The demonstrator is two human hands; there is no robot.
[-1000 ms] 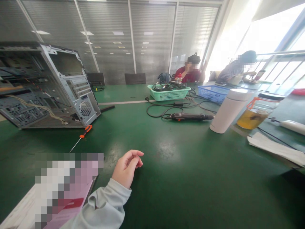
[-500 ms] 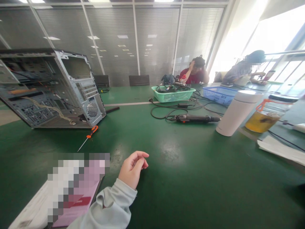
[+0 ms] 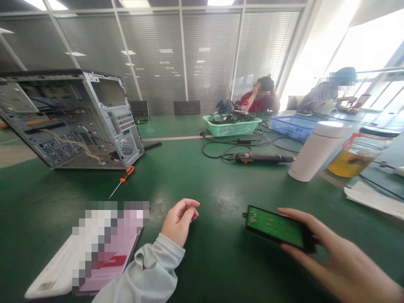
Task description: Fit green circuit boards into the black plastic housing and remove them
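From the right, my right hand [image 3: 341, 248] reaches in, thumb and fingers gripping the long edges of a green circuit board [image 3: 276, 227] set in a black frame. The board's face is turned up, and its near right corner lies against the hand. My left hand [image 3: 179, 221], in a light grey sleeve, rests on the green table [image 3: 217, 261] with its fingers curled in and nothing visible in them. Left of it lie a pink printed item [image 3: 107, 265] and a white one [image 3: 53, 269], both partly blurred out. A screwdriver [image 3: 123, 179] with an orange and black handle lies beyond these.
An opened computer case [image 3: 129, 147] stands at the left. Further back are a green basket [image 3: 233, 128] of cables, a blue basket [image 3: 292, 128] and a corded electric screwdriver [image 3: 261, 158]. A white bottle [image 3: 312, 151] and a jar [image 3: 353, 158] stand at right. Two people sit beyond.
My right hand has come into view from the right with the circuit board in its grip. My left hand keeps its curled pose on the table. The view has shifted slightly.
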